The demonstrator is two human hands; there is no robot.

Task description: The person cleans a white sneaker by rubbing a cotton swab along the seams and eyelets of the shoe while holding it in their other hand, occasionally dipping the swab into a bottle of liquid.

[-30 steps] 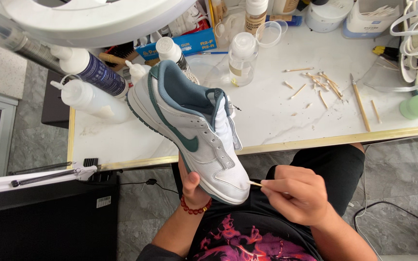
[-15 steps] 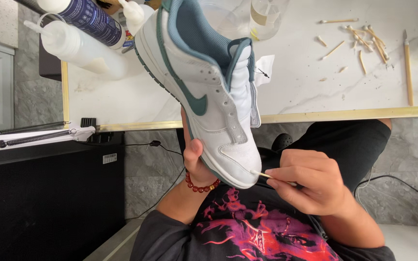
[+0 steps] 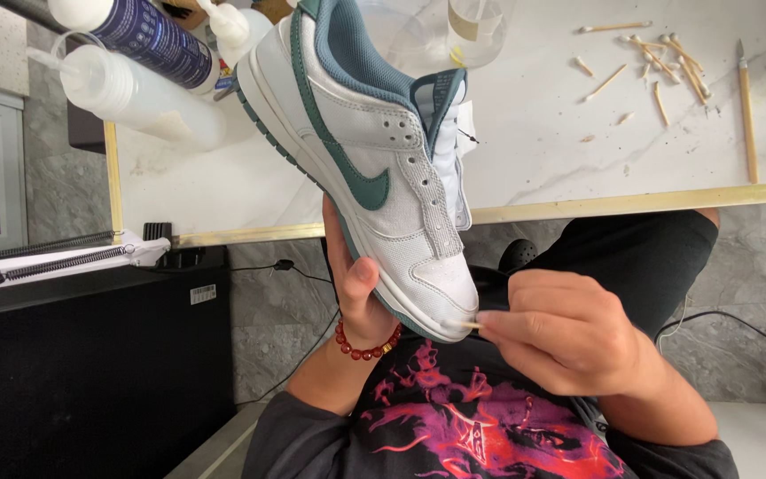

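A white sneaker with teal trim and a teal lining is held up above my lap, toe toward me. My left hand, with a red bead bracelet on the wrist, grips it from below at the sole. My right hand pinches a thin wooden stick, whose tip touches the front edge of the toe. Most of the stick is hidden in my fingers.
A white marble table with a gold edge lies ahead. On it are several used wooden sticks, a long wooden tool, squeeze bottles and a clear bottle. A dark cabinet stands to the left.
The view has dropped and closed in on the sneaker. My right hand has brought the stick's tip up against the toe edge. My left hand keeps its hold.
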